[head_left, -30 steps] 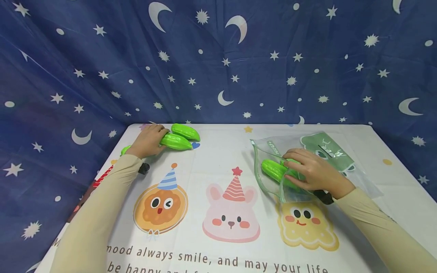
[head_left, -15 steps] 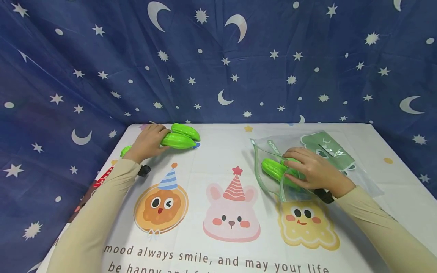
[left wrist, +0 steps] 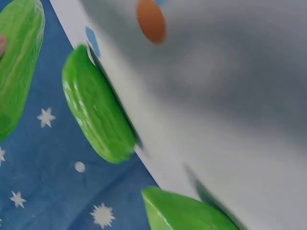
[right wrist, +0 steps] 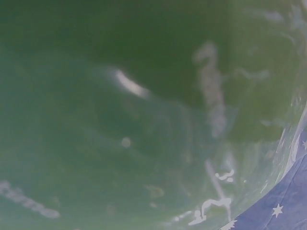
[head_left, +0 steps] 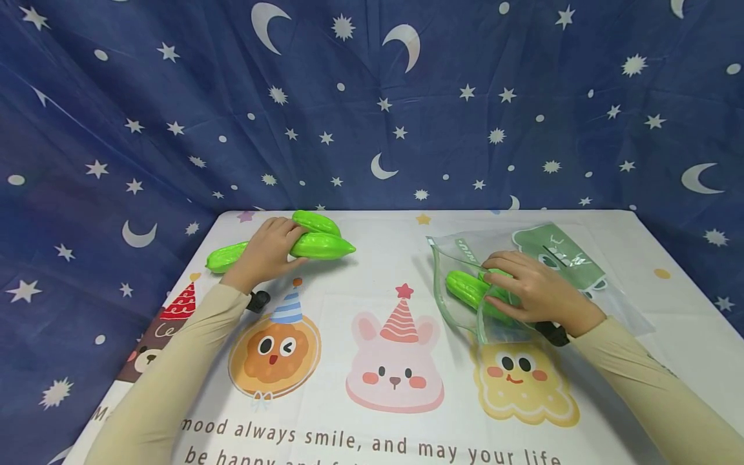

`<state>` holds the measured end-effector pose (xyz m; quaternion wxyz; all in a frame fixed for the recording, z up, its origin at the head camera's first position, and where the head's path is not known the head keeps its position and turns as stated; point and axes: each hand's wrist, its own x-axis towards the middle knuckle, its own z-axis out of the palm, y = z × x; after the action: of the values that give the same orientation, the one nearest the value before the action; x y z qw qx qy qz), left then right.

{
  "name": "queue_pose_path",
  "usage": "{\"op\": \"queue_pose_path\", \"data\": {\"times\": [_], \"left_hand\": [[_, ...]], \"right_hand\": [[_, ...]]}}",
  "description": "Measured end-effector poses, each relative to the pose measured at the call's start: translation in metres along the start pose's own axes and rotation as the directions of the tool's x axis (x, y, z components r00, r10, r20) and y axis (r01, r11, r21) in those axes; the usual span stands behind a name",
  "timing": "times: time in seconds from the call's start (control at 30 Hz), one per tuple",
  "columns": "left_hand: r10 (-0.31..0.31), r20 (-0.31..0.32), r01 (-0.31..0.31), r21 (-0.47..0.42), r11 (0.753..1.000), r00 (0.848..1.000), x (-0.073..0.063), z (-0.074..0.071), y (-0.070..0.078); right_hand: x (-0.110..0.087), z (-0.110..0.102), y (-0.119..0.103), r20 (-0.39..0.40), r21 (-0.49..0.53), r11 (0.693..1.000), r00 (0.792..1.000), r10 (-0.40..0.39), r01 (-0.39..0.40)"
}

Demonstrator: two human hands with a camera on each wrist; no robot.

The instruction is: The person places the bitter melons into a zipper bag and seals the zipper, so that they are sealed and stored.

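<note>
My left hand (head_left: 264, 252) grips a bright green toy cucumber (head_left: 322, 246) with a pointed tip, at the back left of the table. In the left wrist view that cucumber (left wrist: 19, 62) shows at the upper left with one fingertip on it. Another toy cucumber (head_left: 316, 222) lies just behind it, and a third (head_left: 227, 257) lies left of the hand, partly hidden by it. On the right, my right hand (head_left: 535, 290) pinches the mouth of a clear zip bag (head_left: 560, 255) with a green print, holding it apart. Green toy cucumbers (head_left: 464, 289) lie inside, partly covered by the fingers.
A white cloth (head_left: 378, 271) with cartoon prints covers the table. Behind and to the left hangs a dark blue curtain (head_left: 360, 155) with stars and moons, close to the table's back edge. The bag's plastic (right wrist: 96, 120) fills most of the right wrist view.
My left hand has moved right and slightly nearer with its toy cucumber, uncovering more of the cucumber on the left. The right hand and the bag have stayed in place.
</note>
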<state>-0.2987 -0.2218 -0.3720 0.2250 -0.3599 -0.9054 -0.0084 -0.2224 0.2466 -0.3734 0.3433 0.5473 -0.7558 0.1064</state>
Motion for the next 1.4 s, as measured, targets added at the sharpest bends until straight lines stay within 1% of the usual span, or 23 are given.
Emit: {"op": "queue_pose_path", "data": {"times": [0.2,0.33,0.47,0.57,0.77,0.9,1.07,1.2,1.4], "left_hand": [[0.045,-0.04,-0.045,-0.007,0.999,0.998,0.004,-0.003,0.02],[0.086,-0.069,-0.087,-0.006,0.996,0.994,0.008,-0.003,0.033],[0.135,-0.102,-0.137,-0.014,0.991,0.986,0.012,-0.002,0.046],[0.168,-0.116,-0.172,-0.021,0.985,0.979,0.015,-0.001,0.056],[0.217,-0.137,-0.222,-0.022,0.975,0.966,0.022,0.002,0.073],[0.244,-0.137,-0.249,-0.018,0.968,0.96,0.028,0.005,0.084],[0.261,-0.126,-0.266,-0.024,0.964,0.957,0.034,0.008,0.095],[0.277,-0.128,-0.282,-0.024,0.959,0.952,0.039,0.011,0.103],[0.283,-0.123,-0.289,-0.03,0.957,0.951,0.047,0.016,0.114]], "right_hand": [[0.0,0.001,0.001,0.0,-0.004,1.0,1.0,-0.003,0.003],[0.0,0.001,0.001,0.001,-0.005,1.0,1.0,-0.003,0.003],[0.0,0.001,0.0,0.001,-0.004,1.0,1.0,-0.002,0.002],[0.0,0.001,0.0,0.002,-0.003,1.0,1.0,0.001,-0.001],[0.0,0.0,0.0,0.002,-0.004,1.0,1.0,0.001,-0.001],[0.001,0.0,0.0,0.004,-0.006,1.0,1.0,-0.003,0.003],[0.001,-0.001,-0.001,0.005,-0.007,1.0,1.0,0.0,0.0],[0.001,0.0,-0.001,0.004,-0.008,1.0,1.0,-0.003,0.003],[0.0,0.0,-0.001,0.012,-0.006,1.0,1.0,0.008,-0.008]]}}
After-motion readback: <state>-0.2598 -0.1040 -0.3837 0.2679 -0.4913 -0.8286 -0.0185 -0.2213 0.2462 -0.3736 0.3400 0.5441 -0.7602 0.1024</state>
